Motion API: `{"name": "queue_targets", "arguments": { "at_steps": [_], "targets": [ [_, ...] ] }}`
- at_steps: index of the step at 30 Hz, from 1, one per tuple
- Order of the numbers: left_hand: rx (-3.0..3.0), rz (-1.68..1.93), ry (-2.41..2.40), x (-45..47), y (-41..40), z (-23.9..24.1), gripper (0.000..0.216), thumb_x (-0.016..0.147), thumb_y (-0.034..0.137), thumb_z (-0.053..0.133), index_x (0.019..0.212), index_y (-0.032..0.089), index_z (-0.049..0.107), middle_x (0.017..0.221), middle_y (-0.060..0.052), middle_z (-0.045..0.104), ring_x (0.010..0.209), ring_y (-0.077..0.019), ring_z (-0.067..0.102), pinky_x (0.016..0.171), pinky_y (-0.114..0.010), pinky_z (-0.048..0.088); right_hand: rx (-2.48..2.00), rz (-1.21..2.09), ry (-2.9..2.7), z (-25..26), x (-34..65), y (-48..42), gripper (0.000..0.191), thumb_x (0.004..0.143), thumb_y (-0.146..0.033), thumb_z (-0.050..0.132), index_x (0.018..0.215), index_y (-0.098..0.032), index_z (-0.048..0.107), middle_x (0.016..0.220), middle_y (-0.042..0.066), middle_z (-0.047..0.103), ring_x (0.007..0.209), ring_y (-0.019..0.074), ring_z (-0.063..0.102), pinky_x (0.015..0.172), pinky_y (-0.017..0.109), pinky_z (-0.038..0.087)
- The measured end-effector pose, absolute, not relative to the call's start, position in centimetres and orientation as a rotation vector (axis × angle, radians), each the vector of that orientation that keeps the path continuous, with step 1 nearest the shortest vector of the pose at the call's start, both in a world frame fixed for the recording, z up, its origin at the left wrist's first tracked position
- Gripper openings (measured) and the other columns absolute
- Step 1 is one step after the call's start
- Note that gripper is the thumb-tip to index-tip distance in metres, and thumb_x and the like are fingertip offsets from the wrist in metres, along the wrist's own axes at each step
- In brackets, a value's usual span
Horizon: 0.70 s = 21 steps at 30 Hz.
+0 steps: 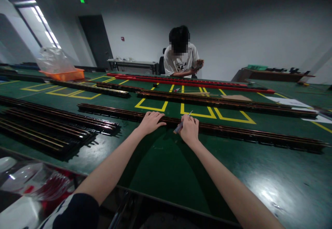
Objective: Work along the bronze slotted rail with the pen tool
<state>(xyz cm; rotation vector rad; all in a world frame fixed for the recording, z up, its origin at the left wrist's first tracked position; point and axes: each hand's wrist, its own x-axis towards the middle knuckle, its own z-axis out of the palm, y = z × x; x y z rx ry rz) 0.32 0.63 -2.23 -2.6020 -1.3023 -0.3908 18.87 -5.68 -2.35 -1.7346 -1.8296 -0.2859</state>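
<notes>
The right grip (190, 129) is closed round a slim tool (178, 129) at the long dark rail (241, 134); the left grip (151, 122) rests open on that rail. This looks like tool work along it; the next move calls for steadiness.

Your table (155, 167) is green with yellow box-like outlines (150, 108), your long rail (220, 129) blackish with coppery-brown lengthwise stripes, your slim tool (178, 129) greyish, the far rail (192, 83) red, and the basket (70, 74) orange.
</notes>
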Motion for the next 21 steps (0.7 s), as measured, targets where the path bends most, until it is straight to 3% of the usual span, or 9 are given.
{"name": "queue_targets", "arguments": {
  "at_steps": [9,14,21],
  "targets": [
    [-2.602,-0.404,-1.295,0.2,0.8,-2.3,0.044,0.091,0.048,0.044,0.123,0.019,0.053,0.120,-0.010,0.062,0.111,-0.0255,0.054,0.093,-0.040,0.036,-1.654,-0.193,-1.796,-2.7,20.0,-5.7,0.025,0.068,0.000,0.045,0.080,-0.022,0.041,0.093,0.010,0.067,0.094,0.0265,0.060,0.085,0.040,0.041],
    [-2.591,-0.417,-1.286,0.2,0.8,-2.4,0.043,0.091,0.048,0.044,0.122,0.019,0.053,0.119,-0.010,0.062,0.110,-0.0258,0.054,0.093,-0.040,0.035,-1.554,-0.195,-1.903,-2.6,20.1,-5.8,0.015,0.074,-0.009,0.047,0.081,-0.021,0.042,0.098,0.012,0.066,0.095,0.0259,0.058,0.087,0.039,0.040],
    [-2.588,-0.432,-1.277,0.2,0.8,-2.6,0.042,0.092,0.048,0.043,0.122,0.020,0.053,0.119,-0.009,0.062,0.110,-0.0251,0.054,0.093,-0.039,0.035,-1.637,-0.262,-1.945,-2.5,19.8,-5.7,0.004,0.079,-0.019,0.047,0.083,-0.018,0.046,0.086,0.012,0.064,0.084,0.0249,0.057,0.082,0.038,0.038]
  ]
}}
